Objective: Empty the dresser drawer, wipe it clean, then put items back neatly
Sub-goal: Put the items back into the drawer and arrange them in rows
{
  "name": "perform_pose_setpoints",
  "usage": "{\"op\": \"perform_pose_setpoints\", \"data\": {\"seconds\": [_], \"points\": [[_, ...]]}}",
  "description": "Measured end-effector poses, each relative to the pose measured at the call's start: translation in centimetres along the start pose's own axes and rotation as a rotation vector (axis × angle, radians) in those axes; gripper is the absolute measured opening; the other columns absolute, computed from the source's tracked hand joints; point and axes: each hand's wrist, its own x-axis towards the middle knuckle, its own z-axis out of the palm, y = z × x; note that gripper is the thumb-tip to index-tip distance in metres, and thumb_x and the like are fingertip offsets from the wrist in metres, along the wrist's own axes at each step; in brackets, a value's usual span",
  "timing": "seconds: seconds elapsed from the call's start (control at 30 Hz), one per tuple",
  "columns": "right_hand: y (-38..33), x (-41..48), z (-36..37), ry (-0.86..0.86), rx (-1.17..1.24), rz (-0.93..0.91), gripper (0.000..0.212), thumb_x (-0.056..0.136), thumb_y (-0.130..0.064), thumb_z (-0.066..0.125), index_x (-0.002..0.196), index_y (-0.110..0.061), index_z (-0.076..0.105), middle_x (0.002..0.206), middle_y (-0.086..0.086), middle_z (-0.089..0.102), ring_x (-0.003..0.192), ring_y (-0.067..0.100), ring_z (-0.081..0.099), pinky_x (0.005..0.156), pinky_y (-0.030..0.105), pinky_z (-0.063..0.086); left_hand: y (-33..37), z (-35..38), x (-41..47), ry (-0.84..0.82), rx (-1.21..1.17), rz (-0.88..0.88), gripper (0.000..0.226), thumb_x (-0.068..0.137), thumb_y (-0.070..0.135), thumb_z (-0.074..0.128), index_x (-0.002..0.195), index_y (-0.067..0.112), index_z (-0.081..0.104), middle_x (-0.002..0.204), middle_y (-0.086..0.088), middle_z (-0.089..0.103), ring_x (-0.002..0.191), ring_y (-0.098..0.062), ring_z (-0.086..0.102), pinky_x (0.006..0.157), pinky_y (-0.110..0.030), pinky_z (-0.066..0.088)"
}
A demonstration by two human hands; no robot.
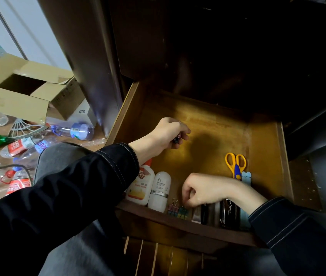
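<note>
The wooden drawer (214,124) is pulled out below me. My left hand (166,134) hovers over its left middle, fingers curled round a small dark clip. My right hand (204,190) reaches down at the front edge, its fingertips pinching among coloured binder clips (178,211). Two white bottles (150,188) lie side by side at the front left. Yellow-handled scissors (236,162) lie at the right, next to pale blue strips (246,178). A black case with white lettering (229,214) sits under my right wrist.
The dark dresser body (218,46) rises behind the drawer. On the floor to the left are an open cardboard box (28,90), several plastic bottles (74,131) and a white fan grille (24,126). My knee (58,156) is beside the drawer's left wall.
</note>
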Motion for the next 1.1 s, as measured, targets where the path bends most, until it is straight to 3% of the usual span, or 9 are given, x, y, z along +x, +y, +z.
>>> {"op": "perform_pose_setpoints", "data": {"seconds": [0.1, 0.23, 0.4, 0.6, 0.7, 0.8, 0.87, 0.97, 1.1], "points": [[0.0, 0.1, 0.2, 0.009, 0.002, -0.002, 0.005, 0.085, -0.022, 0.075, 0.087, -0.019, 0.077, 0.057, -0.02, 0.063, 0.053, -0.003, 0.055, 0.054, 0.017, 0.042, 0.0, 0.0, 0.0, 0.001, -0.003, 0.002, 0.006, 0.087, 0.005, 0.064, 0.084, 0.004, 0.069, 0.066, -0.007, 0.064, 0.051, -0.016, 0.051, 0.047, -0.024, 0.043], [-0.1, -0.2, -0.2, 0.011, 0.03, -0.016, 0.01, 0.087, -0.026, 0.074, 0.086, -0.017, 0.076, 0.053, -0.02, 0.06, 0.049, -0.002, 0.051, 0.05, 0.014, 0.038, 0.0, 0.0, 0.0, 0.001, -0.007, 0.0, 0.006, 0.087, 0.004, 0.064, 0.083, 0.005, 0.069, 0.065, -0.007, 0.064, 0.051, -0.016, 0.051, 0.048, -0.024, 0.043], [-0.5, 0.2, -0.3, 0.161, 0.057, -0.019, 0.019, 0.088, -0.036, 0.073, 0.087, -0.017, 0.075, 0.049, -0.013, 0.052, 0.047, 0.002, 0.043, 0.049, 0.022, 0.033, 0.1, 0.0, -0.3, 0.003, -0.007, -0.001, 0.005, 0.087, 0.005, 0.065, 0.085, 0.005, 0.069, 0.066, -0.007, 0.064, 0.052, -0.016, 0.051, 0.047, -0.024, 0.043], [-1.3, 0.9, 0.7, 0.148, -0.042, -0.074, 0.01, 0.089, -0.028, 0.071, 0.085, -0.021, 0.076, 0.058, -0.01, 0.054, 0.053, 0.004, 0.045, 0.055, 0.026, 0.037, 0.3, 0.0, -0.2, 0.004, -0.02, -0.011, 0.004, 0.088, 0.005, 0.064, 0.087, 0.004, 0.068, 0.069, -0.008, 0.064, 0.052, -0.016, 0.052, 0.047, -0.024, 0.043], [-1.2, 1.0, 0.9, 0.134, -0.06, -0.085, 0.011, 0.089, -0.024, 0.07, 0.085, -0.017, 0.076, 0.057, -0.011, 0.053, 0.054, 0.006, 0.046, 0.057, 0.031, 0.038, 0.5, 0.2, -0.5, -0.03, -0.111, -0.079, 0.009, 0.092, 0.011, 0.062, 0.093, 0.003, 0.066, 0.078, -0.013, 0.064, 0.055, -0.018, 0.053, 0.05, -0.025, 0.044], [-1.0, 0.6, 0.1, 0.144, 0.015, -0.06, 0.018, 0.089, -0.034, 0.072, 0.086, -0.017, 0.076, 0.056, -0.01, 0.055, 0.051, 0.004, 0.044, 0.052, 0.024, 0.036, 0.8, 0.3, -0.8, -0.064, -0.223, -0.181, 0.023, 0.097, 0.018, 0.048, 0.101, 0.002, 0.063, 0.087, -0.017, 0.065, 0.06, -0.02, 0.054, 0.052, -0.025, 0.046], [-0.3, 0.2, -1.1, 0.239, 0.103, 0.016, 0.022, 0.091, -0.036, 0.07, 0.085, -0.016, 0.076, 0.06, -0.007, 0.061, 0.052, 0.002, 0.048, 0.052, 0.021, 0.038, 0.9, 0.2, -1.0, -0.054, -0.266, -0.22, 0.027, 0.096, 0.013, 0.041, 0.108, 0.0, 0.061, 0.092, -0.02, 0.065, 0.062, -0.022, 0.053, 0.053, -0.026, 0.045], [1.2, -0.8, -3.1, 0.564, 0.191, 0.176, 0.025, 0.096, -0.034, 0.064, 0.08, -0.017, 0.073, 0.066, 0.002, 0.068, 0.06, 0.013, 0.06, 0.063, 0.034, 0.048, 1.0, 0.3, -1.2, -0.053, -0.298, -0.232, 0.031, 0.098, 0.009, 0.037, 0.121, -0.002, 0.055, 0.094, -0.023, 0.064, 0.062, -0.024, 0.054, 0.056, -0.029, 0.044], [1.8, -1.9, -4.1, 0.989, 0.284, 0.168, 0.015, 0.096, -0.036, 0.062, 0.09, -0.027, 0.073, 0.085, -0.011, 0.071, 0.084, 0.008, 0.067, 0.078, 0.036, 0.055, 0.7, 0.5, -1.4, -0.083, -0.275, -0.237, 0.033, 0.1, 0.007, 0.037, 0.129, -0.001, 0.05, 0.095, -0.025, 0.066, 0.066, -0.028, 0.059, 0.064, -0.034, 0.048]]}}
